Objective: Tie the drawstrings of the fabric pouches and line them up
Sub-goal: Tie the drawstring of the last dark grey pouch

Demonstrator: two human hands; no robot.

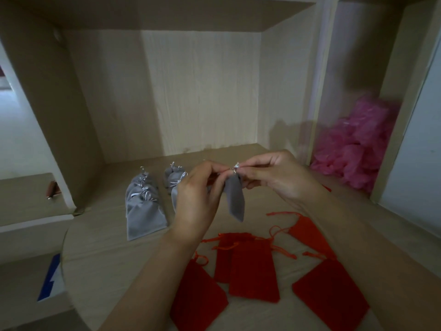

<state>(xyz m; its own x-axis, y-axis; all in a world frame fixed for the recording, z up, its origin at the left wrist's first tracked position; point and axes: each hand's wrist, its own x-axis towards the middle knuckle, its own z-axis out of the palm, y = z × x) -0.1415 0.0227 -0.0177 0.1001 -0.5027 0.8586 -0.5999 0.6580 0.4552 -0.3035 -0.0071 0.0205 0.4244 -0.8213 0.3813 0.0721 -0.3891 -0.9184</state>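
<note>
Furthest left, past the worktop (100,247) edge, a blue-and-white sheet (50,280) shows no writing that can be read, and no pouch carries a visible label. Toward the worktop's far left, tied grey pouches (145,211) lie overlapping in a line, with a second short line (174,177) just beside them. Next comes the left hand (198,194), raised above the middle of the worktop. Its fingers are curled and pinch at the neck of the held grey pouch (235,199), which hangs clear of the surface. The silver drawstring (235,168) sits gathered at the top, and the right hand (276,175) pinches it from the other side between thumb and forefinger. The pouch looks light, soft and limp, so it will likely sag unless held by the neck. The thin cord seems slick and is best taken close to the knot. Along the near edge, red pouches (253,268) lie flat with cords loose, apparently untied. Beyond the right edge, a pink heap (358,149) fills a side shelf.
</note>
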